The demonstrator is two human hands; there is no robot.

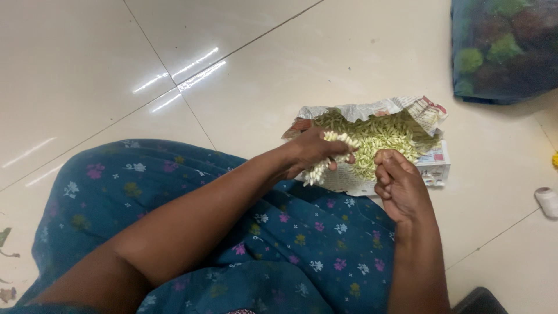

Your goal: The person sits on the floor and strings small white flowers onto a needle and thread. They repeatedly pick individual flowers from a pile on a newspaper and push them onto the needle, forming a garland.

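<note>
- Blue cloth with small printed flowers (302, 232) fills the near part of the view — it covers the person's lap, and both forearms cross over it.
- Just beyond the cloth, the right hand (401, 186) is curled nearly closed, fingertips pinched together at the top; what they pinch is too small to tell.
- Left of it, the left hand (311, 152) is folded around a strand of white flower buds (334, 157), fingers closed on it, so that one end shows above the fingers and the other hangs below the palm.
- Both hands sit at the near edge of a sheet of newspaper (427, 110) spread on the floor — they hide part of that edge.
- Heaped on the newspaper lies a pile of loose buds (383, 136), pale green and slender, touching one another.
- White glossy floor tiles (116, 58) stretch to the left and far side, with bright streaks of reflected light.
- At the right edge a white spool of thread (547, 202) lies on the tiles, well apart from the newspaper.
- Farthest, at the top right, stands a dark blue bag (503, 52) with green and dark red clumps showing through it.
</note>
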